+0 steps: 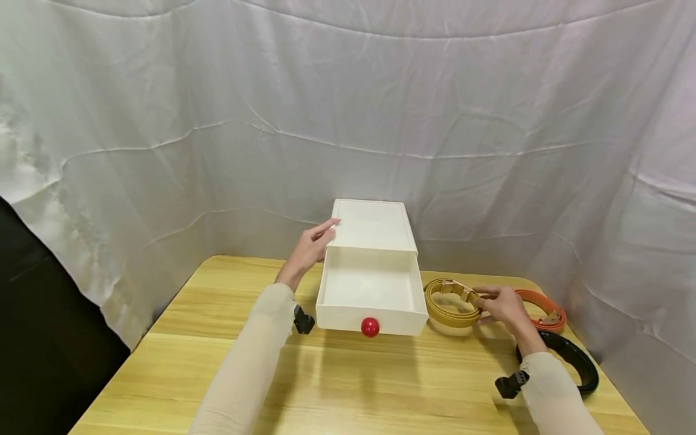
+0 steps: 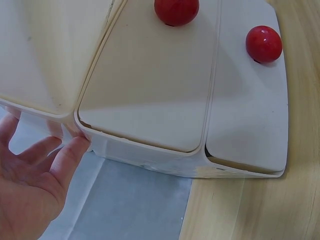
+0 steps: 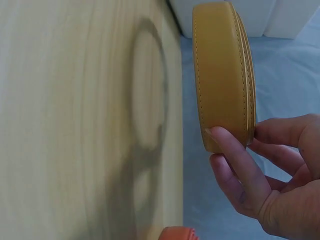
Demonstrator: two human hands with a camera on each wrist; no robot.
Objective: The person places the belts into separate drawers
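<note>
A white drawer box [image 1: 371, 225] stands at the back of the wooden table, its drawer [image 1: 372, 289] pulled out and showing a red knob [image 1: 370, 327]. My left hand [image 1: 324, 234] rests with straight fingers against the box's upper left edge; in the left wrist view the fingers [image 2: 65, 157] touch a corner of the box [image 2: 150, 100]. My right hand [image 1: 487, 299] pinches a coiled yellow belt [image 1: 452, 307] just right of the drawer. The right wrist view shows thumb and fingers [image 3: 231, 161] gripping the coil's rim [image 3: 220, 75].
An orange coiled belt [image 1: 546, 310] lies behind my right hand, and a black belt [image 1: 577, 360] curls near the table's right edge. White cloth hangs behind and around the table [image 1: 348, 374]. Two red knobs [image 2: 263, 43] show in the left wrist view.
</note>
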